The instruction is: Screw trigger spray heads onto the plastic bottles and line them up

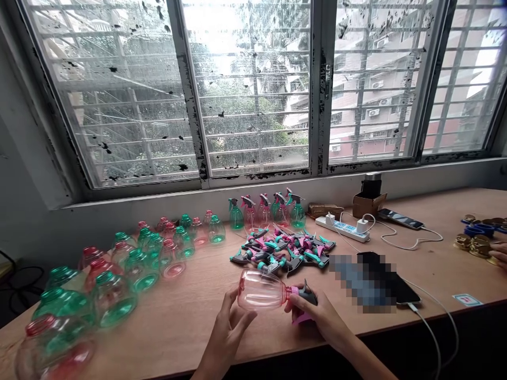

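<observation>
A clear pink spray bottle (261, 290) lies sideways in the air just above the table's front part, its base to the left. My left hand (229, 327) cups the base end, thumb below and fingers partly hidden behind the plastic. At the neck, my right hand (319, 314) is closed on a grey and pink spray head (309, 296), which sits at the bottle's mouth. Whether its thread is fully tight I cannot tell. Just beyond the bottle is a heap of loose spray heads (285, 248) in grey, pink and teal.
Open-necked green and pink bottles (137, 269) stand at left. Several bottles with heads (263, 211) line the wall. A power strip (343, 229), phones (390, 279) and cables lie to the right. Another person's hand (499, 253) is beside gold-coloured parts (473, 243).
</observation>
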The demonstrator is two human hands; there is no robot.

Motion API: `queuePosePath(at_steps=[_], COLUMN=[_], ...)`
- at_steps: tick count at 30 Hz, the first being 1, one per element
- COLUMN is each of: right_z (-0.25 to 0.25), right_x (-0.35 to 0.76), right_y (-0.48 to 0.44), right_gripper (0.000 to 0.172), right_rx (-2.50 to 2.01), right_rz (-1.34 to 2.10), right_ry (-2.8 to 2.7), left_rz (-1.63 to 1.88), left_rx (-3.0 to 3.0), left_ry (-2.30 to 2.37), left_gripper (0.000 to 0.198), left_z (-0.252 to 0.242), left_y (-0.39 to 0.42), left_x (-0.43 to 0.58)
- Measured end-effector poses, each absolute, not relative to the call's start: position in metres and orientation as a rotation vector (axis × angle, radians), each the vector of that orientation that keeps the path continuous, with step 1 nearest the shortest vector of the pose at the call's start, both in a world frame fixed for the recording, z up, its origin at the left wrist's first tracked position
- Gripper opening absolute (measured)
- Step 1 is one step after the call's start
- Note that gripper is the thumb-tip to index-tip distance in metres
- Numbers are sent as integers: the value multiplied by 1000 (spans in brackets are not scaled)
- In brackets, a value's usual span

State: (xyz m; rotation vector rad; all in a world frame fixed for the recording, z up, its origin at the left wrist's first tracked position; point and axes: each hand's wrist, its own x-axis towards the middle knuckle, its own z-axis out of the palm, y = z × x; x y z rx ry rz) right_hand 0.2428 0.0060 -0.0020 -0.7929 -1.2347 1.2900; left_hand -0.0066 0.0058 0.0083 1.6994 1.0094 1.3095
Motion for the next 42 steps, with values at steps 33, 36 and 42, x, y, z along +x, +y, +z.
queuePosePath(at_steps=[33, 36, 42], right_z=[4, 4, 5], right_x=[242, 242, 243], right_y=[4, 4, 3], right_gripper=[45, 43, 45], right_rx=[-832, -834, -852], right_rz=[1258, 1251, 1274], right_ry=[-1270, -1268, -1280], left_rz=[1292, 1318, 1310], left_rx=[1590, 1624, 1625], left_ry=[967, 1002, 999], left_gripper=[40, 45, 43], left_z=[11, 10, 17], left_y=[3, 4, -1], left_x=[-4, -6, -3])
